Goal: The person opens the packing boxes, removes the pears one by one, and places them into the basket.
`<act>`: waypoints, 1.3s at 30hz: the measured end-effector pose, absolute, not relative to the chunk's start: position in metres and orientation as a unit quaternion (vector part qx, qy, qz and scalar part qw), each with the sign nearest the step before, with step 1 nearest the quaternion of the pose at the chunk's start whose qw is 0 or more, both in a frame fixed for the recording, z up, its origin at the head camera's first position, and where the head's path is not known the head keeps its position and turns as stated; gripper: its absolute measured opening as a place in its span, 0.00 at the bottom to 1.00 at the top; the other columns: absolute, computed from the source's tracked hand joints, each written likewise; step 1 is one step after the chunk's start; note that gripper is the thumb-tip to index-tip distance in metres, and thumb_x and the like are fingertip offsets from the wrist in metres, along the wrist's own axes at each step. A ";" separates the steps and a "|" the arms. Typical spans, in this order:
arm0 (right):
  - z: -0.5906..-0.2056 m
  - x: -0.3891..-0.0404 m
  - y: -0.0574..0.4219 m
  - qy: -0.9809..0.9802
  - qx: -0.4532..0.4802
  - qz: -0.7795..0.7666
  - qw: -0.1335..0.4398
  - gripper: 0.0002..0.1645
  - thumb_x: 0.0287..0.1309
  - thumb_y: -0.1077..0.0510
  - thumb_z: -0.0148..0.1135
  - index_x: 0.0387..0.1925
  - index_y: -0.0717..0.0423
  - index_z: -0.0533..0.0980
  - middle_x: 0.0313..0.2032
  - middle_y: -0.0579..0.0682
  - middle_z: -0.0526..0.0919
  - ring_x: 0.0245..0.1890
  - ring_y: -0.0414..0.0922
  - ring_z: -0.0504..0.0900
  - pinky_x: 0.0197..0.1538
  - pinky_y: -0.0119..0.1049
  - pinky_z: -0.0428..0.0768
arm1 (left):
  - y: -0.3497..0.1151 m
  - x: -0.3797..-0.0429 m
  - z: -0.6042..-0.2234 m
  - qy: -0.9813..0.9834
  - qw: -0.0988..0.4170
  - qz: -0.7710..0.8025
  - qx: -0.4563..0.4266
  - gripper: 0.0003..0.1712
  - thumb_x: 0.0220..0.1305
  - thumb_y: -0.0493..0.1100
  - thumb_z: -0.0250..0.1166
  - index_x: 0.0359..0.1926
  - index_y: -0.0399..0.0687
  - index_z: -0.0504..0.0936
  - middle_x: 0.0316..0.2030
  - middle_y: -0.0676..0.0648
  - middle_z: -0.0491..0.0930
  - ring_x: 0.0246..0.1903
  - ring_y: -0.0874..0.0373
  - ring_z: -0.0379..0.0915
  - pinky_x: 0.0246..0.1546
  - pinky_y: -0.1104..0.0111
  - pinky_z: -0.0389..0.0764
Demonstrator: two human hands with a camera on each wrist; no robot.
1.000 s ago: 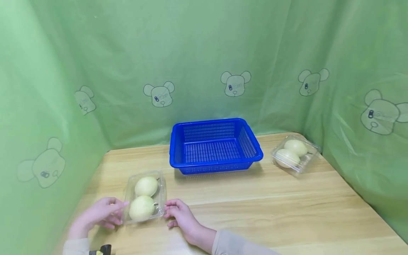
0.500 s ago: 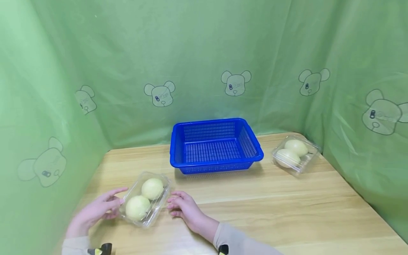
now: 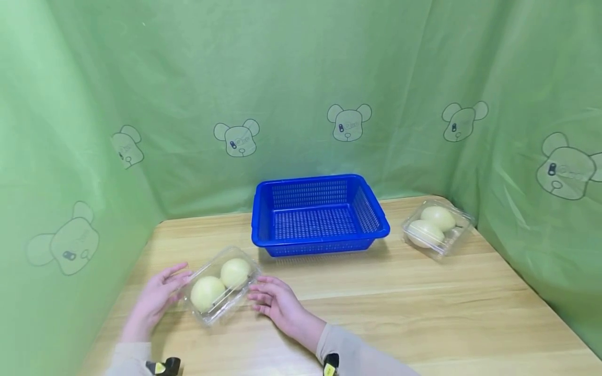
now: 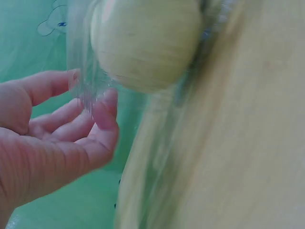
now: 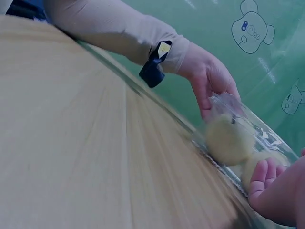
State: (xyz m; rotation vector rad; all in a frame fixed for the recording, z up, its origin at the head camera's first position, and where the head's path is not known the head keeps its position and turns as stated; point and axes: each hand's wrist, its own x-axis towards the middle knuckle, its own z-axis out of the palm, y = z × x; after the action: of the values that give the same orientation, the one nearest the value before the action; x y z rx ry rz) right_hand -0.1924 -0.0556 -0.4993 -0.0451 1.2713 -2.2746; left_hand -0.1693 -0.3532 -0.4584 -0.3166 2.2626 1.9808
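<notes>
- In front of the blue basket (image 3: pixel 324 243), over to the left: a clear plastic box (image 3: pixel 221 310), turned at a slant, with its right end nearer the basket than its left end. Hard to tell from here: flat on the wood or lifted a little.
- In that box, side by side, in front of the basket and left of its middle: two pale, round fruits, with the near fruit (image 3: pixel 235 273) closer to the basket and the far fruit (image 3: pixel 207 293) farther from it.
- In front of the basket, farthest to the left: the left hand (image 3: pixel 157 297), with bent fingers and only a small gap to the thumb, pinching the left end of the clear plastic box.
- In front of the basket's left half, well apart from it: the right hand (image 3: pixel 284 310), loose, with softly bent fingers and fingertips at the right end of the same box. Cannot tell if holding on or just touching.
- Farther in front of the basket, behind the hands: two light sleeves (image 3: pixel 357 355), with a black band (image 3: pixel 331 363) on the right one and a black clip (image 3: pixel 164 366) by the left one.
- To the right of the basket, apart from it: a second clear box (image 3: pixel 451 243), also at a slant, with two more pale fruits (image 3: pixel 425 233) inside.
- Under the basket: a light wooden table (image 3: pixel 423 313).
- Behind the basket and on both sides: green cloth (image 3: pixel 291 62) with animal faces (image 3: pixel 242 140).
</notes>
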 end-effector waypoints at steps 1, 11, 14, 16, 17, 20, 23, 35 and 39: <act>-0.499 -0.192 -0.056 0.467 -0.012 -0.843 0.266 0.21 0.59 0.60 0.57 0.54 0.61 0.68 0.44 0.50 0.82 0.40 0.43 0.82 0.47 0.36 0.82 | -0.352 -0.170 -0.459 0.736 0.050 0.667 -0.103 0.40 0.67 0.39 0.60 0.73 0.37 0.51 0.60 0.45 0.72 0.48 0.66 0.76 0.56 0.68 0.79; -0.501 -0.170 -0.063 0.512 0.021 -0.823 0.244 0.13 0.58 0.64 0.56 0.45 0.62 0.70 0.38 0.51 0.81 0.35 0.43 0.81 0.42 0.33 0.83 | -0.341 -0.171 -0.460 0.739 0.095 0.659 -0.106 0.39 0.68 0.40 0.59 0.71 0.29 0.49 0.44 0.46 0.75 0.40 0.58 0.79 0.46 0.66 0.85; -0.503 -0.158 -0.073 0.523 0.007 -0.810 0.264 0.15 0.58 0.64 0.57 0.47 0.65 0.71 0.39 0.53 0.82 0.34 0.43 0.82 0.41 0.33 0.83 | -0.339 -0.172 -0.460 0.737 0.096 0.660 -0.113 0.37 0.67 0.38 0.59 0.69 0.27 0.53 0.40 0.48 0.77 0.37 0.59 0.78 0.43 0.69 0.86; -0.504 -0.151 -0.084 0.525 -0.009 -0.802 0.285 0.17 0.58 0.64 0.58 0.49 0.67 0.72 0.39 0.54 0.84 0.33 0.42 0.83 0.40 0.33 0.84 | -0.338 -0.172 -0.460 0.739 0.088 0.657 -0.116 0.36 0.67 0.37 0.59 0.68 0.26 0.54 0.39 0.49 0.77 0.37 0.59 0.78 0.42 0.70 0.86; -0.504 -0.149 -0.089 0.524 -0.018 -0.799 0.294 0.18 0.57 0.64 0.59 0.49 0.68 0.72 0.38 0.54 0.84 0.32 0.41 0.83 0.39 0.32 0.84 | -0.337 -0.172 -0.460 0.741 0.084 0.656 -0.120 0.35 0.67 0.37 0.59 0.68 0.26 0.54 0.39 0.49 0.77 0.37 0.59 0.78 0.42 0.69 0.86; -0.505 -0.145 -0.106 0.524 -0.041 -0.792 0.311 0.20 0.58 0.62 0.60 0.50 0.70 0.74 0.36 0.53 0.86 0.30 0.39 0.83 0.37 0.30 0.84 | -0.335 -0.172 -0.461 0.749 0.079 0.645 -0.128 0.33 0.67 0.37 0.59 0.66 0.27 0.56 0.39 0.48 0.77 0.36 0.59 0.78 0.41 0.67 0.86; -0.507 -0.143 -0.120 0.523 -0.049 -0.791 0.313 0.20 0.60 0.60 0.61 0.49 0.71 0.76 0.34 0.50 0.86 0.28 0.37 0.83 0.36 0.29 0.84 | -0.333 -0.172 -0.463 0.756 0.083 0.636 -0.127 0.32 0.66 0.38 0.59 0.65 0.28 0.58 0.38 0.48 0.78 0.35 0.58 0.79 0.41 0.65 0.86; -0.513 -0.140 -0.135 0.516 -0.014 -0.814 0.265 0.20 0.62 0.54 0.61 0.47 0.67 0.77 0.29 0.47 0.84 0.25 0.37 0.81 0.30 0.29 0.83 | -0.326 -0.176 -0.466 0.756 0.063 0.638 -0.131 0.23 0.64 0.32 0.56 0.58 0.29 0.62 0.29 0.51 0.79 0.28 0.61 0.77 0.34 0.71 0.84; -0.513 -0.140 -0.137 0.515 -0.008 -0.817 0.258 0.18 0.61 0.54 0.62 0.45 0.66 0.77 0.29 0.48 0.84 0.25 0.38 0.81 0.29 0.29 0.83 | -0.328 -0.177 -0.467 0.760 0.060 0.634 -0.132 0.23 0.64 0.32 0.56 0.59 0.29 0.62 0.29 0.50 0.79 0.29 0.61 0.77 0.34 0.71 0.84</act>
State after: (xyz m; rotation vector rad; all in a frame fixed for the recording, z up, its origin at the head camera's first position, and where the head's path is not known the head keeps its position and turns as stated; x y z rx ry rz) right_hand -0.1396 -0.1372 -0.5130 -0.0214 1.3966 -2.2157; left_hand -0.1766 -0.3279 -0.4670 -0.3985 2.2998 1.9186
